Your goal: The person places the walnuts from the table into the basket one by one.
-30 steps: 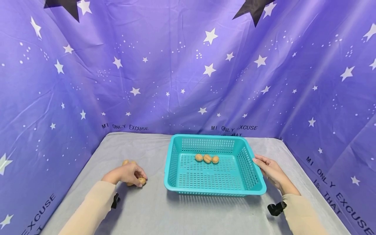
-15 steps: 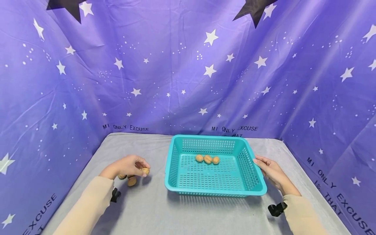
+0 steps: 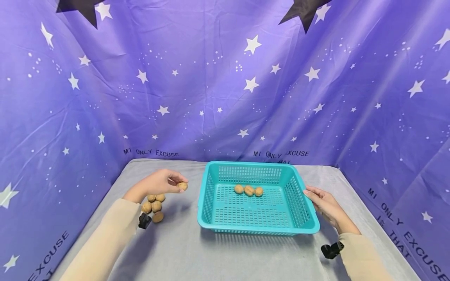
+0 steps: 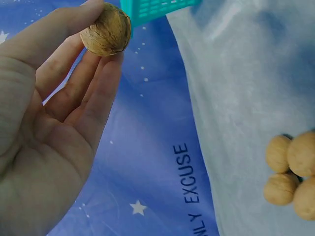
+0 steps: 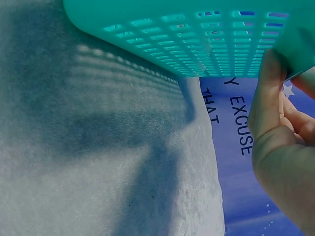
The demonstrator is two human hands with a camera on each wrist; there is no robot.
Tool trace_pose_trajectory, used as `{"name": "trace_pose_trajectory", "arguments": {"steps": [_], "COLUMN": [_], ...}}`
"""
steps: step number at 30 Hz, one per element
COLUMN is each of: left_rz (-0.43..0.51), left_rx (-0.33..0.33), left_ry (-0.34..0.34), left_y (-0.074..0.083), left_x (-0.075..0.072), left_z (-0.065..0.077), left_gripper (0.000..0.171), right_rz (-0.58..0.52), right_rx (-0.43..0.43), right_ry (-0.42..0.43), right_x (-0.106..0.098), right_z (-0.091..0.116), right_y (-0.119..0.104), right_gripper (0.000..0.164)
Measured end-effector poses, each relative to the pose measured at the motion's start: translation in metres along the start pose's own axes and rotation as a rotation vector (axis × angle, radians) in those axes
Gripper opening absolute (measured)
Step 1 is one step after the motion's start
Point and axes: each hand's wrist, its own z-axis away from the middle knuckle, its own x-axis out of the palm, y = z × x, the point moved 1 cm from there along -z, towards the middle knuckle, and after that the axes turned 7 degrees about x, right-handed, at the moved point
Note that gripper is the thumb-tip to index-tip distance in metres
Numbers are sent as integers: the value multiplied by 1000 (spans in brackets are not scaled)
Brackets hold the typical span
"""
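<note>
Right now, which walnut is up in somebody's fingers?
The walnut pinched in the left hand, beside the teal basket. Three others lie inside the basket, and the rest sit clustered on the gray cloth.

Grey cloth-covered table (image 3: 175, 249) | turquoise basket (image 3: 258, 229) | loose walnuts (image 3: 156, 206), left of basket

Head view: bright, lit from above; pale sheen streaked the curtain (image 3: 211, 89), soft shadows lay before the basket (image 3: 249, 201) and beside the left sleeve (image 3: 105, 242); corner lettering (image 3: 418, 250) looked stretched. Left wrist view: dimmer, bluish; nuts (image 4: 278, 155) were slightly soft. Right wrist view: dim, teal-tinted; dotted light patterned the cloth (image 5: 74, 201).
</note>
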Motion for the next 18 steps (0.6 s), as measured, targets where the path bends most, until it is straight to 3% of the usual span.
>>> {"name": "trace_pose_trajectory", "arguments": {"steps": [8,18], "left_rz": [10,38], "left_rx": [43,131], "left_ry": [12,-20], "left_y": [13,27], "left_x": [3,23], "left_z": [-23,-66], "left_gripper": [36,34], "right_rz": [3,2], "right_rx": [-2,-7], "right_ry": [-5,-7], "right_x": [1,1], "right_z": [0,0], "right_y": [-1,-1], "right_gripper": [71,71]}}
